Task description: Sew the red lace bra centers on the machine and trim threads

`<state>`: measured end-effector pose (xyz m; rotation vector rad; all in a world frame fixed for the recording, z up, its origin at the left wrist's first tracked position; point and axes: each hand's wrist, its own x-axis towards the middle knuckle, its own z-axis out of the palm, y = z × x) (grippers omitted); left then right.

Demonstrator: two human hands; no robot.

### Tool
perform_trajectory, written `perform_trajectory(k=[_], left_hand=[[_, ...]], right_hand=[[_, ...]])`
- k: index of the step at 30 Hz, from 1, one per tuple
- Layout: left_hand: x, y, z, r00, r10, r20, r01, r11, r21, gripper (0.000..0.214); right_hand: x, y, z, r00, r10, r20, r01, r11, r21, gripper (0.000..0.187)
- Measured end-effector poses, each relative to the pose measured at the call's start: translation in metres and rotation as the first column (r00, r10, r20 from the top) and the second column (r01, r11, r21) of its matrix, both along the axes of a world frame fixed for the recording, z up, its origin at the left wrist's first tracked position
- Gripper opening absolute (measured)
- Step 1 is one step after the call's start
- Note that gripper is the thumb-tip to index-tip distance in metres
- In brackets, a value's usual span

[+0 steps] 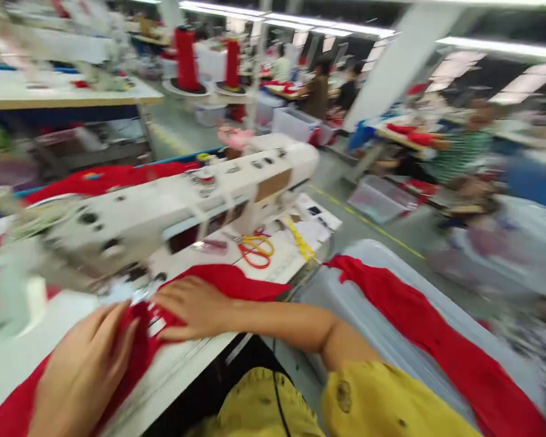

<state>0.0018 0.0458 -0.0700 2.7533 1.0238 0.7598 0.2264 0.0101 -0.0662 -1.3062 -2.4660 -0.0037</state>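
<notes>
A piece of red fabric (218, 280) lies on the white sewing table, bunched up between my hands beside the needle area of a white sewing machine (141, 209). My left hand (84, 364) is closed on the fabric at the near left, fingers pointing toward the machine head. Across from it, my right hand (193, 306) has its fingers bent over the cloth, thumb apart, gripping it. A small white patch (155, 325) shows on the cloth between both hands. The needle and presser foot are blurred and partly hidden.
Scissors with orange and yellow handles (257, 250) and a yellow measuring tape (300, 238) lie on the table. A translucent bin (373, 252) with a long red piece (414, 321) over it stands at right. Red thread cones (186, 57) stand behind. Other people sit farther back.
</notes>
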Motion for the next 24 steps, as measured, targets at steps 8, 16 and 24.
perform_trajectory(k=[8,16,24], left_hand=[[-0.001,0.009,0.025,0.887,0.358,-0.291,-0.448,0.820,-0.355,0.033],[0.011,0.023,0.051,0.903,0.263,-0.338,-0.421,0.695,-0.583,0.014],[0.012,0.040,0.048,0.907,0.203,-0.368,-0.399,0.689,-0.605,0.017]], right_hand=[[-0.008,0.007,-0.017,0.966,0.071,-0.249,-0.096,0.991,-0.089,0.064],[-0.010,0.003,-0.014,0.976,0.063,-0.211,-0.086,0.991,-0.103,0.071],[-0.010,0.002,-0.011,0.977,0.075,-0.199,-0.094,0.991,-0.090,0.070]])
